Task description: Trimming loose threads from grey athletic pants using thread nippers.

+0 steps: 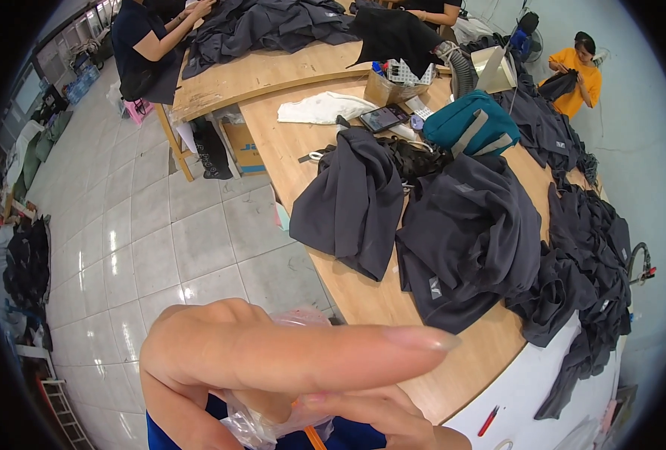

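Note:
My left hand (pixel 228 352) is close in front, its index finger stretched out to the right and the other fingers curled around a crumpled clear plastic bag (pixel 250 426). A pinkish part of the plastic shows behind the knuckles. Below that finger, my right hand (pixel 381 416) comes in from the lower right, fingertips closed at a thin orange straw (pixel 315 438) beside the plastic. The left hand hides much of the bag and the straw's upper end. Past my hands, dark grey garments (pixel 472 232) lie heaped on the wooden table (pixel 355 300).
A teal pouch (pixel 472 124), a phone (pixel 384 118), white cloth (pixel 321 109) and a cardboard box (pixel 393 88) stand toward the back. More garments (pixel 588 255) lie along the right. A red pen (pixel 488 421) rests on a white surface. Other people work at far tables; tiled floor (pixel 190 247) is at left.

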Demonstrator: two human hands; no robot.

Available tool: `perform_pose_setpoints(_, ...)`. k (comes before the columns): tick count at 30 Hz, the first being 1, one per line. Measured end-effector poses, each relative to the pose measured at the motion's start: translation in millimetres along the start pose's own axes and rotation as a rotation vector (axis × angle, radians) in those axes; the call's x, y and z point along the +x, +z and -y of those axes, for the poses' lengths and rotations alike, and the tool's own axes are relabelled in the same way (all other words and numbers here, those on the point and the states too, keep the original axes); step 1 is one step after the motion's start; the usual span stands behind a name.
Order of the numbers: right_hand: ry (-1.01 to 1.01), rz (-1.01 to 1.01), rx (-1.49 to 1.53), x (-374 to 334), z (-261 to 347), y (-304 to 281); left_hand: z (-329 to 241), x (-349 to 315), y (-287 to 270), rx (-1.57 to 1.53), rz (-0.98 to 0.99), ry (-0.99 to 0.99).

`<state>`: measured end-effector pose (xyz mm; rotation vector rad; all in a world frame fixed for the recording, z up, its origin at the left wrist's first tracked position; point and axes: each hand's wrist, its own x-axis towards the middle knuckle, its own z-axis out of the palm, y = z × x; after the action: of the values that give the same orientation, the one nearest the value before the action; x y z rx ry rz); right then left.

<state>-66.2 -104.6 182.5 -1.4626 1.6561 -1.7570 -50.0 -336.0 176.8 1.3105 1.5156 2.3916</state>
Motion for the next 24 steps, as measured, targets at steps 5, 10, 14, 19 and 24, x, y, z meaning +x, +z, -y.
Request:
perform_pose_setpoints(5, 0.011, 0.041, -0.036, 0, 0, -4, 1, -1, 5, 0.003, -0.047, 0.032)
perform_pose_setpoints(10, -0.103, -0.074, -0.111, 1, -14, 6, 2, -2, 1, 0.0, -0.074, 0.048)
perform_pose_setpoints(14, -0.479, -0.303, -0.128, 8, -56, 25, -1, 0, 0, 0.011, -0.068, 0.044)
perform_pose_setpoints(19, -0.204, -0.178, -0.046, 22, -49, 7, 9, 3, -14, -0.159, -0.078, 0.09)
perform_pose_setpoints(24, 0.255, -0.092, 0.454, 28, -71, 25, 6, 4, -26, -0.243, -0.102, 0.11)
